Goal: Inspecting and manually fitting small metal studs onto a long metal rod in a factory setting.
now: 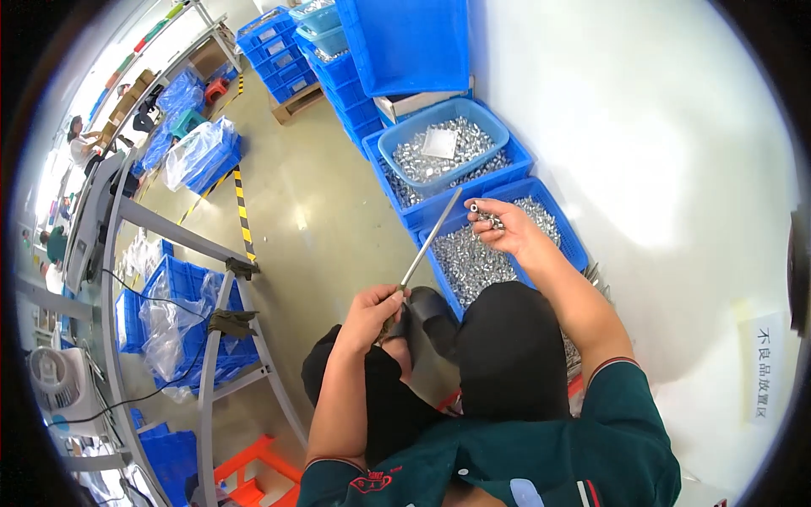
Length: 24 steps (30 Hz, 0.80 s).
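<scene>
Ample floor (325, 211) left of rod (432, 238)

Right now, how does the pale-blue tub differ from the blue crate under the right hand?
The pale-blue tub has rounded corners; the blue crate is more angular. The tub is paler, the crate deeper blue. The tub stands over another parts-filled crate; the blue crate lies below the right hand. Both hold shiny metal parts.

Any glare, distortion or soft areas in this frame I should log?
Head view: washed-out glare on the white wall; head view again: dark fisheye rim, grey frame bowed at left; head view, background: far worker lacks fine detail, while the rod and right hand look clear.
</scene>
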Each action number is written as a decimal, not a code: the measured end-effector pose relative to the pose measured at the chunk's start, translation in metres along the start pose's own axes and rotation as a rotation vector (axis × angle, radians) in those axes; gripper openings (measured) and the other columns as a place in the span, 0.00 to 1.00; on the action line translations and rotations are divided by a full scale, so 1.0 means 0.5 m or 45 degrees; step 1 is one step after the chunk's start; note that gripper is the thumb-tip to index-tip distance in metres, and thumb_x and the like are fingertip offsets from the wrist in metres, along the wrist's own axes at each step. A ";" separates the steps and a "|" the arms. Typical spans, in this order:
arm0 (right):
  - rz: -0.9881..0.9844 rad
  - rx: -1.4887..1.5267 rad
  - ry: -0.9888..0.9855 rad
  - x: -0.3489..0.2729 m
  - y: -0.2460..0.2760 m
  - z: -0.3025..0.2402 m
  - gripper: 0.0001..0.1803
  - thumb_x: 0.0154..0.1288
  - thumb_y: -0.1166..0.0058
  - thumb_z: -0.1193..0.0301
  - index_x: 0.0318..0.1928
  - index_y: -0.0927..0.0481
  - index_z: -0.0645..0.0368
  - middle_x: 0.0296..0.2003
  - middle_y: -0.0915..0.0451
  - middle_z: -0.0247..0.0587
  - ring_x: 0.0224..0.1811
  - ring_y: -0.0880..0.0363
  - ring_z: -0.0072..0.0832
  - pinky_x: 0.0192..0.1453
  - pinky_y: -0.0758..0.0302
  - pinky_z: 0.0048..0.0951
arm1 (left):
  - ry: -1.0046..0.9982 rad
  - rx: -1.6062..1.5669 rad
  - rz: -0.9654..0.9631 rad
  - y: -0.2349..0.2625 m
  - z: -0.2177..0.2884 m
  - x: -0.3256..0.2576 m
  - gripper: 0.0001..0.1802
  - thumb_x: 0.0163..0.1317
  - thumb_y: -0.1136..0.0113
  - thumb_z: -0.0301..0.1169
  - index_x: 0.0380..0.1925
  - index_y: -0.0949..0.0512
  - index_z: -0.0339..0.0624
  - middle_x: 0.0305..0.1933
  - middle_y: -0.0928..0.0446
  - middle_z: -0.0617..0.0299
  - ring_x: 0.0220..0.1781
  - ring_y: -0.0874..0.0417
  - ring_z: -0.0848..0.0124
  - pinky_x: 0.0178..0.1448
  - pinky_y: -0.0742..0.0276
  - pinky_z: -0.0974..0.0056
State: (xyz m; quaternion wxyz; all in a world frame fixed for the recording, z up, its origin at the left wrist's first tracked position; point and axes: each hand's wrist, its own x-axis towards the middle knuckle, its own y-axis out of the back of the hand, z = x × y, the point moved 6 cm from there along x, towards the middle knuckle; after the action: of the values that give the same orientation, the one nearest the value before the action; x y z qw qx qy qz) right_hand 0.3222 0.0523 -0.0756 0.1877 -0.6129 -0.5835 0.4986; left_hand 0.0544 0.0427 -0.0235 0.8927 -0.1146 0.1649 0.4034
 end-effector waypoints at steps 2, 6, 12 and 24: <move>0.058 -0.043 0.050 -0.015 -0.018 -0.019 0.12 0.59 0.48 0.72 0.43 0.28 0.64 0.28 0.30 0.37 0.21 0.37 0.16 0.13 0.45 0.10 | 0.060 -0.007 -0.012 -0.003 0.001 -0.009 0.12 0.63 0.51 0.33 0.40 0.25 0.36 0.18 0.31 0.69 0.11 0.40 0.83 0.14 0.47 0.75; 0.038 -0.097 0.120 -0.034 -0.079 -0.049 0.11 0.62 0.48 0.66 0.39 0.28 0.62 0.26 0.30 0.36 0.18 0.38 0.14 0.12 0.46 0.10 | -0.027 0.043 -0.081 0.000 0.012 -0.026 0.14 0.64 0.51 0.36 0.40 0.25 0.36 0.19 0.31 0.70 0.12 0.39 0.83 0.16 0.47 0.76; 0.050 -0.205 0.125 -0.062 -0.119 -0.060 0.12 0.63 0.48 0.65 0.37 0.28 0.62 0.24 0.32 0.35 0.16 0.40 0.13 0.12 0.45 0.10 | -0.108 0.047 -0.147 0.001 0.013 -0.036 0.15 0.64 0.51 0.37 0.40 0.24 0.37 0.19 0.31 0.70 0.15 0.38 0.83 0.18 0.45 0.76; 0.211 -0.989 0.236 -0.117 -0.185 -0.090 0.11 0.58 0.44 0.67 0.34 0.25 0.63 0.23 0.32 0.32 0.16 0.40 0.12 0.13 0.48 0.10 | -0.154 0.143 -0.122 0.016 0.020 -0.044 0.14 0.63 0.50 0.37 0.39 0.23 0.38 0.19 0.31 0.71 0.16 0.38 0.83 0.19 0.46 0.75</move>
State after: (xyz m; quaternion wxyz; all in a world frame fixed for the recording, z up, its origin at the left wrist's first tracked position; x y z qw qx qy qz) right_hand 0.3212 0.0383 0.0420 -0.0469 -0.7255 -0.6576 0.1972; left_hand 0.0368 0.0362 -0.0064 0.9243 -0.0476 0.1274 0.3566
